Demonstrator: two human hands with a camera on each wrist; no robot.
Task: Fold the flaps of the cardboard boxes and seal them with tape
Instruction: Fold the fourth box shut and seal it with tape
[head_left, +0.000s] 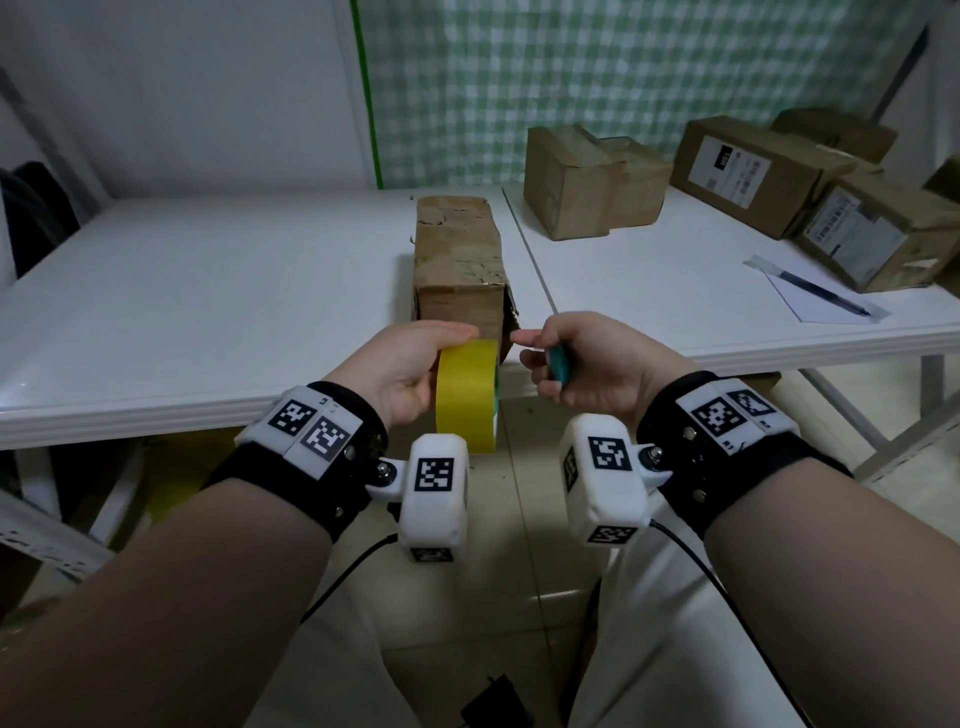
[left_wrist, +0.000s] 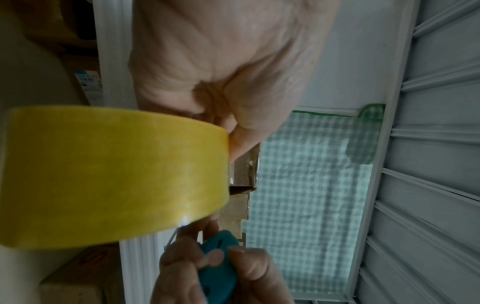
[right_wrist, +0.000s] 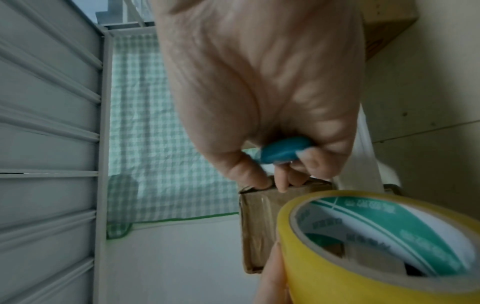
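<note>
Risks first. The box (head_left: 460, 270) sits on the table (head_left: 208, 312) near its front edge, long axis pointing away, near end facing the hands. Nothing pins it — any pull on the tape could likely drag it toward the edge or skew it, since both hands are busy. No free strip is clearly visible between roll and box; if the tape end has stuck back onto the roll, the right thumb and forefinger will have to pick at it with the cutter in the way. The near-end flap looks frayed and slightly proud at the right corner — tape laid over it without pressing may bridge and lift. The cutter blade is not visible, so I can't tell whether it is exposed; it sits close to the left fingertips.

Pose:
- Left hand (head_left: 410, 364) — palm turned inward, thumb over the top of the yellow roll (head_left: 467, 395), other fingers curled round it, apparently through the core. Roll stands on edge, just below and in front of the table lip, near the box end.
- Right hand (head_left: 587, 364) — lower fingers curled round a small teal cutter (head_left: 558, 364), thumb and forefinger extended toward the box's near right corner; from the right wrist view they look to be touching its edge.
- Both forearms level, wrists close together, hands just apart.
</note>
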